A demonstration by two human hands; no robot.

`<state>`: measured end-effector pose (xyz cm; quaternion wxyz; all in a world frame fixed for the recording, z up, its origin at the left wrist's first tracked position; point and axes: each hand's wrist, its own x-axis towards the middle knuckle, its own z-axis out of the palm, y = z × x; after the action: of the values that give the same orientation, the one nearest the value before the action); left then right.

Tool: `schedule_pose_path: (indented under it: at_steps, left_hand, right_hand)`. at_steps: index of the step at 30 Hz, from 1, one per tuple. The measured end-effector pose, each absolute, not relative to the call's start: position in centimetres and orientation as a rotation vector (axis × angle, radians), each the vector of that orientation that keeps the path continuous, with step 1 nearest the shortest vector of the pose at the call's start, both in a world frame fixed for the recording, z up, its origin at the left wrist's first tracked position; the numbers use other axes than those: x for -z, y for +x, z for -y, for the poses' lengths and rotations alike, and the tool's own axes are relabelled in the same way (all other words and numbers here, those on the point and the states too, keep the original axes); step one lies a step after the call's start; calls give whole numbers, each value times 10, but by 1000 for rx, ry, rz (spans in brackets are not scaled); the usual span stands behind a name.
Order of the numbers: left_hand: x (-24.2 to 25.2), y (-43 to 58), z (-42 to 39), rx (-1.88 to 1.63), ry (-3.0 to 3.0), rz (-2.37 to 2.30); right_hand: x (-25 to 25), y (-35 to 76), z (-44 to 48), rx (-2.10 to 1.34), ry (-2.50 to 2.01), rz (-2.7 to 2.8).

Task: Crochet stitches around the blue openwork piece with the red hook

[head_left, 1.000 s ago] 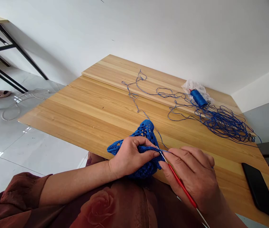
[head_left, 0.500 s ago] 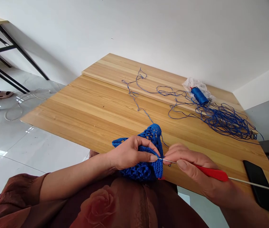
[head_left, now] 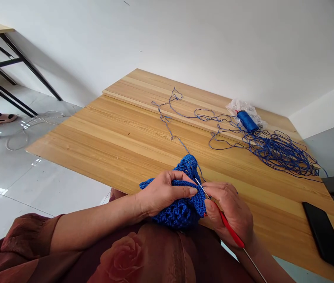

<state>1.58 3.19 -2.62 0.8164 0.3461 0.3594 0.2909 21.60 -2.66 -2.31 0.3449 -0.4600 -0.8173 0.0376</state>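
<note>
**Just changed:** the hook (head_left: pixel 228 227), held in the right hand (head_left: pixel 232 208), has swung from lying crosswise to slanting toward the body, with its steel tip back at the crochet piece (head_left: pixel 181 210), just beyond the left thumb.

**Hands, 2:** the left hand (head_left: pixel 165 192) grips the crochet piece, fingers folded over it. The right hand grips the red handle, pinched among its fingers.

**Crochet piece, 1:** blue, openwork, bunched in the left hand, above the table (head_left: pixel 102 129) edge.

**Hook, 1:** red handle, steel shaft, between both hands.

**Thread, 1 run:** blue, leading from the crochet piece beyond the hands, then lying in a tangle (head_left: pixel 279 153) beyond the right hand.

**Spool, 1:** blue (head_left: pixel 247 121), on a plastic bag (head_left: pixel 242 105), far beyond the right hand.

**Phone, 1:** black (head_left: pixel 326 237), on the table, right of the right hand.
</note>
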Motion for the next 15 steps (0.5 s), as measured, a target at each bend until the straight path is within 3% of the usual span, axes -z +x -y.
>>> schedule_pose_path:
  at_steps: [7,13,15]
  left_hand:
    - [23,16,-29,-627,895,-819]
    - [20,14,-30,-695,1219,-911]
    - [19,14,-28,-689,1330,-934]
  right_hand:
    - [28,213,31,-198,-1277,2082]
    - [16,223,24,102,-1290,2216]
    - [15,223,21,60,-1301,2226]
